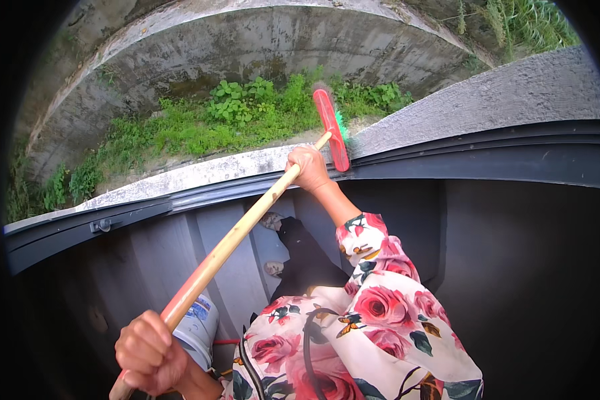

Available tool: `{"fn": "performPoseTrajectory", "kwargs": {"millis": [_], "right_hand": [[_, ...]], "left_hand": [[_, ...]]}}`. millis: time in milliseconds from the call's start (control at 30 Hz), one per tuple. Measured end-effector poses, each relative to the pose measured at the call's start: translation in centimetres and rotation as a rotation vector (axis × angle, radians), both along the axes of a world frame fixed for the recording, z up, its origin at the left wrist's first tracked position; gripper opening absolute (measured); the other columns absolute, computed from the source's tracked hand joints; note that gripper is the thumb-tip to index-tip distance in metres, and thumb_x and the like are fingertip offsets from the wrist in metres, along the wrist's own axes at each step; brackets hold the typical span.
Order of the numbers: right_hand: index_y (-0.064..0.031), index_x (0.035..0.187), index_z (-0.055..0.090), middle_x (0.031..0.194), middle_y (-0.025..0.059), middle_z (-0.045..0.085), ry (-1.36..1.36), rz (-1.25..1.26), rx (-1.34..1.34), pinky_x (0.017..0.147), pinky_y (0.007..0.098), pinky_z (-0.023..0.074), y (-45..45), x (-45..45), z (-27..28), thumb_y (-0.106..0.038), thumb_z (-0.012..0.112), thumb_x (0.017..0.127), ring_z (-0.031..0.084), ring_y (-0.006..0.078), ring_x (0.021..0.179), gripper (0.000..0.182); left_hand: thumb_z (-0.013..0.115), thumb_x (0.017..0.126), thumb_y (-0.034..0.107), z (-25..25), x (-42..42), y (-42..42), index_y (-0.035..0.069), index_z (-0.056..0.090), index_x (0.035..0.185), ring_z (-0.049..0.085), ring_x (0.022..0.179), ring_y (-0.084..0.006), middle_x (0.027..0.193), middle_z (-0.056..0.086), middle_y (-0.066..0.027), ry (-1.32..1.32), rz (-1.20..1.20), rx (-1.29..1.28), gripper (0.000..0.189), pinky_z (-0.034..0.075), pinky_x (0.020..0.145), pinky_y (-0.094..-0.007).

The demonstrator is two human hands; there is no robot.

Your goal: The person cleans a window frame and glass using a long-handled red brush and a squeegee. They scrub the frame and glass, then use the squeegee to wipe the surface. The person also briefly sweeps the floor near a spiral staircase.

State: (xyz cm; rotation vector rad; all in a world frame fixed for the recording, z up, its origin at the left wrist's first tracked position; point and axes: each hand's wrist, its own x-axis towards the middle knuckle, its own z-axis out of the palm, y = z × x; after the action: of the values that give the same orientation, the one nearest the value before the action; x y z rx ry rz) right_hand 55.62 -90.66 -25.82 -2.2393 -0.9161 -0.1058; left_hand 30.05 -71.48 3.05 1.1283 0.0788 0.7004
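Observation:
A push broom with a wooden handle (230, 240) runs slantwise across the view. Around the lower part of the handle my left hand (150, 352) is wrapped. My right hand (308, 166) grips the same handle higher up, close to the red broom head (331, 131). Green bristles (341, 126) show on the right side of that head. The head's lower end overlaps the corner of the dark metal window frame (220, 194); whether it touches the frame, I cannot tell.
A pale concrete ledge (220, 169) lies beyond the frame, with a rough grey wall (500, 102) at right. Outside grow green plants (195, 135) below a curved concrete wall (275, 40). A white bucket (200, 325) stands indoors by my left forearm.

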Motion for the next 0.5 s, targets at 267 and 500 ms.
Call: {"fn": "performPoseTrajectory", "kwargs": {"millis": [267, 500], "right_hand": [[-0.0091, 0.052, 0.047, 0.059, 0.0065, 0.046, -0.206, -0.113, 0.195, 0.061, 0.0384, 0.0413, 5.3, 4.2, 6.5, -0.010, 0.065, 0.059, 0.050, 0.0274, 0.062, 0.019], [-0.0103, 0.052, 0.048, 0.059, 0.0064, 0.047, 0.026, -0.133, 0.106, 0.062, 0.0384, 0.0410, 2.0, -4.8, -1.1, -0.011, 0.065, 0.058, 0.050, 0.0282, 0.063, 0.018]], "left_hand": [[0.054, 0.089, 0.039, 1.9, -1.3, -0.4, 0.016, 0.037, 0.054, 0.035, 0.046, -0.0083, 0.049, 0.034, 0.0054, -0.012, 0.304, 0.165, 0.045, 0.033, 0.061, -0.0281], [0.048, 0.091, 0.035, 0.8, -0.6, 0.7, 0.014, 0.038, 0.056, 0.033, 0.043, -0.0105, 0.049, 0.033, 0.0026, 0.002, -0.045, 0.146, 0.042, 0.036, 0.051, -0.0263]]}}
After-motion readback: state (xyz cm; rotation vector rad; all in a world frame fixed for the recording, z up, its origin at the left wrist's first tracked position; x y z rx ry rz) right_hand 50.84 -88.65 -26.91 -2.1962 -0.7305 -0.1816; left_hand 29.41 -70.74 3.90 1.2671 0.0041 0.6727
